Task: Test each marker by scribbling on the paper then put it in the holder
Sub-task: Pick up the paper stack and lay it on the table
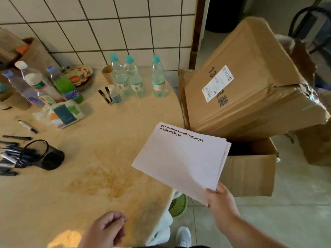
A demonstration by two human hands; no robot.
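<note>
Markers [9, 158] lie in a heap on the worktop [100, 158], just left of the black holder [43, 154], which lies tipped on its side. The right hand [221, 204] pinches a sheaf of paper [180, 158] by its near corner, held over the worktop's right edge; two rows of black scribble cross its top. The left hand [105, 230] hangs loosely curled, holding nothing. Right of the paper, a cardboard box [250, 83] bears a handwritten "13" and a white label too small to read.
</note>
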